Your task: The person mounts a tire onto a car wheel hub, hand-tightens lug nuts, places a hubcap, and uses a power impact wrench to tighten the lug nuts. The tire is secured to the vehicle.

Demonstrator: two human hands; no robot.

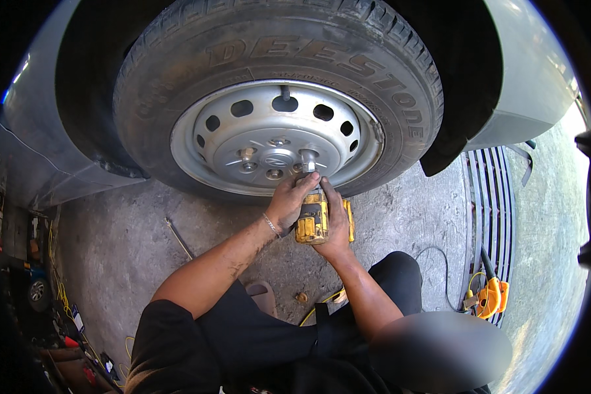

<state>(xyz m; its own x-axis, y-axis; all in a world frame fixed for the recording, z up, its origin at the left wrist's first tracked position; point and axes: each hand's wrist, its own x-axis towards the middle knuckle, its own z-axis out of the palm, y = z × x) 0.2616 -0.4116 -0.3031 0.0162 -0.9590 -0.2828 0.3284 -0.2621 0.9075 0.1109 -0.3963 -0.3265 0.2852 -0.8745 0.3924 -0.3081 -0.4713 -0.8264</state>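
Low on the wheel (277, 139), both hands wrap a yellow impact wrench (313, 220): the left hand (291, 199) closed around its nose, probably to steady the socket (308, 162) square on a lug nut, the right hand (335, 223) gripping the body behind

- Strong daylight enters from the right, whitening the concrete beside the drain grate (489, 190).
- The wheel arch above the tyre (276, 72) lies in deep shadow.
- The centre is sharp.
- Fisheye bending curves edges; black corners ring it.
- A blurred patch sits below the grate.
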